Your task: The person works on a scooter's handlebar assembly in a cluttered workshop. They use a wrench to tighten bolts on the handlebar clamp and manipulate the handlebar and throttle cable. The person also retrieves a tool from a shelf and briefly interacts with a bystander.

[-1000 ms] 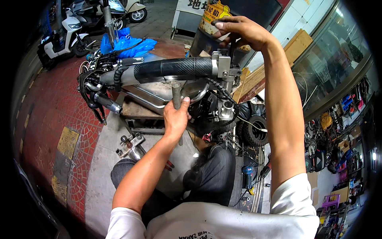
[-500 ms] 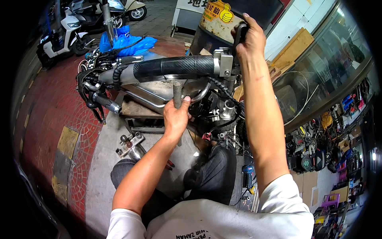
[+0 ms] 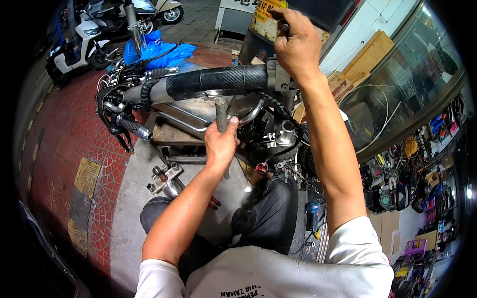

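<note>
My left hand is wrapped around a grey metal rod, which stands roughly upright with its lower end below my fist. Lying across in front of me is a scooter's stem, black and carbon-patterned, with a metal clamp block at its right end. Just above that block, my right hand is closed around a dark object; most of it is hidden by my fingers, so its kind does not show. The handlebar with its grip and levers is at the stem's left end.
Below the stem are the metal-topped scooter deck and a short open tube. A metal fork part lies by my left knee. A blue power tool is at my right. A rusty drum stands beyond.
My right hand has come leftward and slightly down, its wrist turned, with the dark object still in it. My left hand stays on the rod, almost unmoved.
</note>
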`<control>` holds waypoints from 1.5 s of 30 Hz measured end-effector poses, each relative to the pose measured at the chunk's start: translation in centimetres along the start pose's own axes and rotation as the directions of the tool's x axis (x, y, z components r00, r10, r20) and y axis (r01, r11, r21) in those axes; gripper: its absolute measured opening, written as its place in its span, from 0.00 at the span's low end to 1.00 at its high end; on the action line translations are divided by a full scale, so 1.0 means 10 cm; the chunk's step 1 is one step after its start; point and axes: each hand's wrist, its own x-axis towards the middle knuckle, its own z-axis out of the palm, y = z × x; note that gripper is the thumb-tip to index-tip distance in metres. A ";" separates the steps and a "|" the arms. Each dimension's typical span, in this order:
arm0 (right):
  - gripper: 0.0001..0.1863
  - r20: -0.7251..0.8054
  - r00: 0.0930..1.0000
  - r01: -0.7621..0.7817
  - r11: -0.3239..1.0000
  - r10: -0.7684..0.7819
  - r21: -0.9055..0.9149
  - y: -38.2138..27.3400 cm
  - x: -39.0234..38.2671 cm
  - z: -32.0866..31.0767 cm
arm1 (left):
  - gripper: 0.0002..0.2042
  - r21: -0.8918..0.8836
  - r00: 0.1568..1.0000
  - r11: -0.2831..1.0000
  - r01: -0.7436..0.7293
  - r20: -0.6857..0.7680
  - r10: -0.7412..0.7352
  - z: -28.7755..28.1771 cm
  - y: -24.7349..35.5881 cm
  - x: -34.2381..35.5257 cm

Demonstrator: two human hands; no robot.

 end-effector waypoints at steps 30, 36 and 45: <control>0.12 0.296 0.686 -0.455 0.074 0.665 0.888 0.72 0.06 0.08 | 0.17 0.063 1.000 0.998 -0.010 0.016 0.009 0.07 -0.09 0.01; 0.14 0.619 0.727 -0.605 -0.149 0.298 0.782 0.35 0.14 -0.16 | 0.16 0.053 0.999 0.998 -0.037 -0.021 0.039 0.00 -0.05 0.03; 0.11 0.048 0.993 -0.115 0.991 0.112 0.075 -0.44 0.06 -0.04 | 0.16 0.119 0.999 0.992 -0.030 -0.016 0.033 -0.02 -0.16 0.07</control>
